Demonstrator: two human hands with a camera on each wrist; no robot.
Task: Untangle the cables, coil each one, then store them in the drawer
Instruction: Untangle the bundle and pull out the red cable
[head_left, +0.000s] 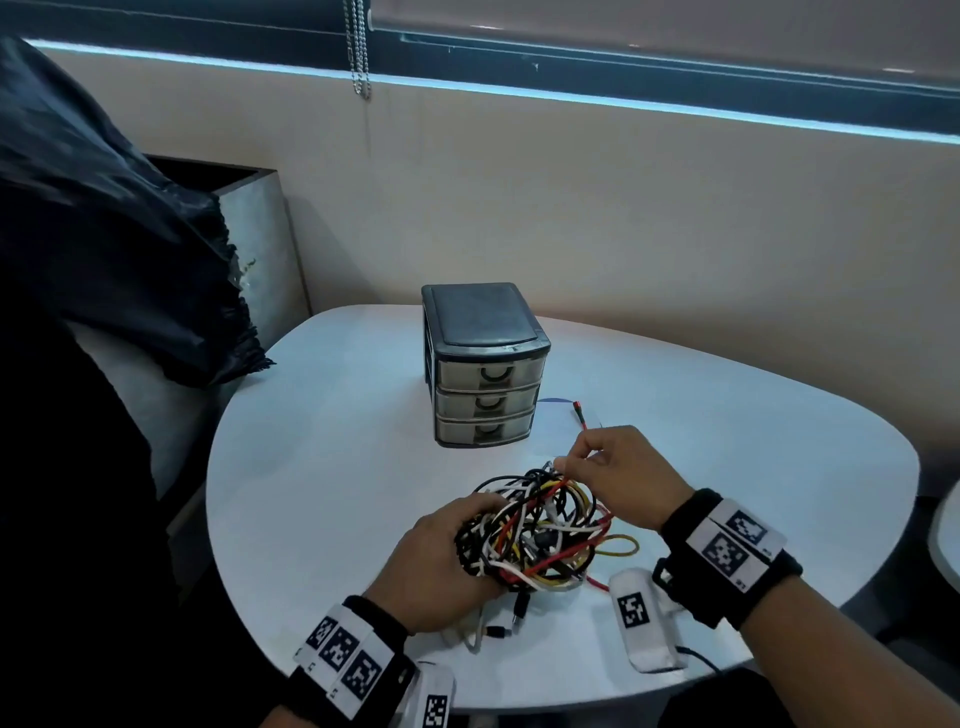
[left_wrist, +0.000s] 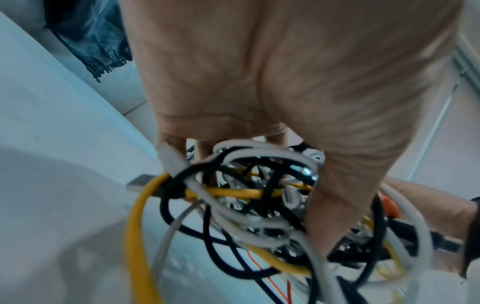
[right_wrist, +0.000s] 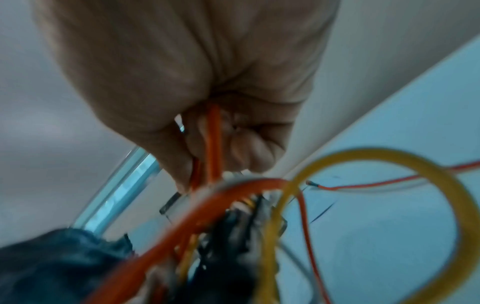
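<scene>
Untangling, first cable. The left hand (head_left: 441, 561) curls its fingers round the near-left side of the tangle (head_left: 540, 535) and holds it just above the surface (head_left: 322, 467). The right hand (head_left: 618, 473) closes its fingers on an orange cable (right_wrist: 213, 142) at the far edge of the tangle, a closed grip with the strand running through it.

Judged from this, the step in hand is drawing the orange cable free. It would go best with the left hand loose enough for loops to slip, the right hand following the strand toward its free end instead of hauling, since a hard pull is likely to tighten the crossings. The plug should pass back through each loop it crosses.

The tangle is a dense ball of white, black, yellow and orange cables lying at the near middle of the surface, nearer than the drawer unit (head_left: 485, 364). A yellow loop (head_left: 621, 545) spills out on the right; several plugs (head_left: 511, 618) hang on its near side. A thin orange end (head_left: 579, 413) trails far right, beside the unit. All three drawers look closed; none is coiled yet.
</scene>
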